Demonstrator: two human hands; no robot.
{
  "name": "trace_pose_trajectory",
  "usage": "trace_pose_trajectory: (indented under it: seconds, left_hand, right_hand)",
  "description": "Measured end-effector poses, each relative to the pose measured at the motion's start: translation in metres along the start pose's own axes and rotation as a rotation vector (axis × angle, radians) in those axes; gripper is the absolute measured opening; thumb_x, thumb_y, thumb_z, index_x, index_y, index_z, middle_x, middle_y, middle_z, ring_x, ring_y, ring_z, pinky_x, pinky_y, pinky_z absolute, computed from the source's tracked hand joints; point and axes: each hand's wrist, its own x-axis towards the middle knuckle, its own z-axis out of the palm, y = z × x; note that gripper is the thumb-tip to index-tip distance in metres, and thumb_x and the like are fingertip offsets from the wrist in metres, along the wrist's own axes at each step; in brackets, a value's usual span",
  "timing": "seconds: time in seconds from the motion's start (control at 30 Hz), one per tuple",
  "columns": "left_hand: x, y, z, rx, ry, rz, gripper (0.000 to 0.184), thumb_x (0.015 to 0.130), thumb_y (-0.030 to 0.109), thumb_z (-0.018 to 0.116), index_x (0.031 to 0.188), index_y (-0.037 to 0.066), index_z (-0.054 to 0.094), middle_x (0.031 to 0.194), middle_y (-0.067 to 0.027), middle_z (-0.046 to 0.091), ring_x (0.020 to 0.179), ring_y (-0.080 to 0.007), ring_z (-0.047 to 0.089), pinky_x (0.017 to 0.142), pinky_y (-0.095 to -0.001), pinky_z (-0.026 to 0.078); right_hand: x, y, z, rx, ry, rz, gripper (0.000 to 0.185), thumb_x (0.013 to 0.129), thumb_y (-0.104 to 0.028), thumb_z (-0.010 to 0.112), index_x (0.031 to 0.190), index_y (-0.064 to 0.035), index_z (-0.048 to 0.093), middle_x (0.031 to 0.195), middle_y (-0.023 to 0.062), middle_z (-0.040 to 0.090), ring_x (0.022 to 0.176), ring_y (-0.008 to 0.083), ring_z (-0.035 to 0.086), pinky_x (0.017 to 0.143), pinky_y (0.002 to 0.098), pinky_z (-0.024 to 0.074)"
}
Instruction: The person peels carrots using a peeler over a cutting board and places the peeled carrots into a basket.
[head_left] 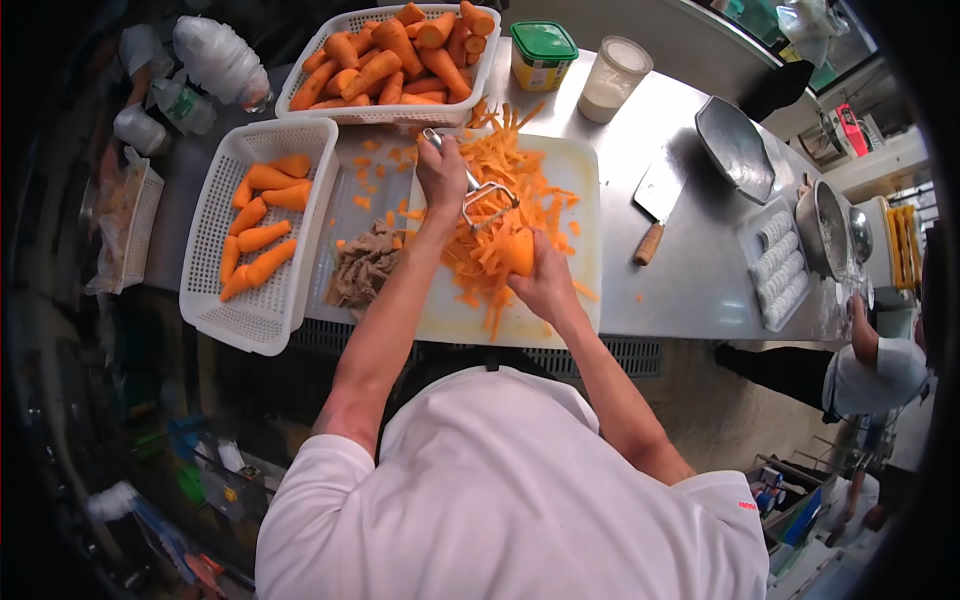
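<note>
My left hand (441, 178) is closed around the metal handle of a vegetable peeler (487, 200), its wide head pointing down to the right. In my right hand (547, 280) is a carrot (521, 251), its orange surface facing the peeler; the rest of it is hidden by my fingers. The peeler head is just above the carrot, and I cannot tell whether they touch. Beneath both hands, a heap of carrot peelings (505, 165) covers much of the white cutting board (570, 180). A brownish, shredded-looking heap (368, 268) lies by my left forearm.
A white basket (205, 290) at left holds several carrots; another basket (390, 108) behind is piled with carrots. Beyond the board stand a green-lidded tub (544, 55) and a clear container (614, 80). A cleaver (658, 195) lies at right. Another person (870, 375) stands far right.
</note>
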Motion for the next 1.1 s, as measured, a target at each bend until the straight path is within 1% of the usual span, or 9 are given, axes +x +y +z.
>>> trace_pose_trajectory:
  seconds: [0.17,0.23,0.43,0.53,0.63,0.7,0.8,0.97,1.1]
  left_hand:
    - [-0.015,-0.019,0.021,0.145,-0.050,0.197,0.031,0.096,0.027,0.053,0.083,-0.001,0.049,0.064,-0.0143,0.060,0.054,-0.0255,0.062,0.053,-0.0392,0.047]
    - [-0.010,-0.020,0.016,0.068,-0.060,-0.003,0.032,0.095,0.026,0.054,0.080,-0.002,0.051,0.066,-0.0168,0.062,0.058,-0.0296,0.064,0.057,-0.0422,0.048]
    - [0.005,-0.022,0.014,0.088,-0.169,-0.040,0.035,0.094,0.029,0.056,0.082,-0.004,0.055,0.069,-0.0180,0.063,0.068,-0.0338,0.065,0.065,-0.0438,0.049]
    - [0.029,-0.035,0.008,0.213,0.061,0.075,0.036,0.094,0.029,0.056,0.084,-0.005,0.055,0.071,-0.0166,0.063,0.065,-0.0299,0.064,0.064,-0.0417,0.049]
    - [0.036,-0.029,-0.009,0.048,-0.027,-0.062,0.037,0.095,0.030,0.055,0.087,-0.005,0.054,0.074,-0.0165,0.064,0.065,-0.0285,0.063,0.064,-0.0423,0.049]
    - [0.031,-0.021,-0.007,0.187,0.025,0.124,0.035,0.097,0.030,0.054,0.087,-0.003,0.052,0.072,-0.0129,0.062,0.063,-0.0217,0.061,0.061,-0.0382,0.049]
    - [0.002,0.021,-0.001,-0.079,-0.102,-0.059,0.034,0.098,0.031,0.053,0.087,-0.001,0.051,0.070,-0.0096,0.060,0.060,-0.0188,0.060,0.058,-0.0350,0.048]
    - [-0.022,0.008,0.020,-0.058,-0.273,0.055,0.031,0.098,0.031,0.053,0.084,0.003,0.048,0.065,-0.0055,0.057,0.057,-0.0152,0.058,0.054,-0.0321,0.047]
    - [0.022,-0.004,-0.003,-0.052,-0.080,-0.027,0.031,0.097,0.028,0.054,0.083,0.002,0.047,0.064,-0.0078,0.057,0.053,-0.0168,0.058,0.053,-0.0337,0.047]
  right_hand:
    - [0.009,-0.005,-0.004,0.045,-0.162,0.185,0.056,0.071,-0.007,0.068,0.124,0.0019,0.051,0.102,0.0259,0.067,0.096,0.0424,0.064,0.083,0.0430,0.0518]
    - [0.009,-0.004,-0.006,0.050,-0.199,0.219,0.060,0.070,-0.006,0.070,0.126,0.0029,0.050,0.105,0.0275,0.066,0.102,0.0434,0.063,0.085,0.0446,0.0517]
    - [0.015,-0.002,-0.019,0.191,-0.259,0.144,0.057,0.073,-0.006,0.065,0.128,0.0001,0.050,0.099,0.0197,0.066,0.090,0.0344,0.064,0.082,0.0378,0.0510]
    - [0.012,0.007,-0.028,0.195,-0.311,-0.080,0.057,0.075,-0.006,0.067,0.129,-0.0009,0.050,0.107,0.0165,0.066,0.095,0.0314,0.064,0.083,0.0365,0.0511]
    - [0.003,0.007,-0.037,0.351,-0.352,-0.059,0.059,0.077,-0.004,0.068,0.133,-0.0020,0.047,0.108,0.0173,0.065,0.103,0.0267,0.063,0.082,0.0365,0.0520]
    - [0.001,0.007,-0.041,0.942,-0.445,0.330,0.056,0.082,-0.004,0.068,0.134,-0.0055,0.045,0.099,0.0103,0.064,0.086,0.0175,0.064,0.067,0.0321,0.0518]
    - [0.004,-0.003,-0.039,1.036,-0.442,0.426,0.055,0.084,-0.003,0.066,0.134,-0.0072,0.043,0.090,0.0041,0.063,0.067,0.0105,0.059,0.053,0.0259,0.0467]
    - [0.009,0.002,-0.023,0.862,-0.499,0.379,0.052,0.083,-0.003,0.067,0.131,-0.0067,0.046,0.083,0.0017,0.062,0.056,0.0092,0.054,0.047,0.0235,0.0441]
    - [0.003,-0.012,-0.035,0.670,-0.518,0.355,0.050,0.081,-0.005,0.067,0.128,-0.0073,0.049,0.083,0.0026,0.062,0.057,0.0086,0.055,0.048,0.0237,0.0451]
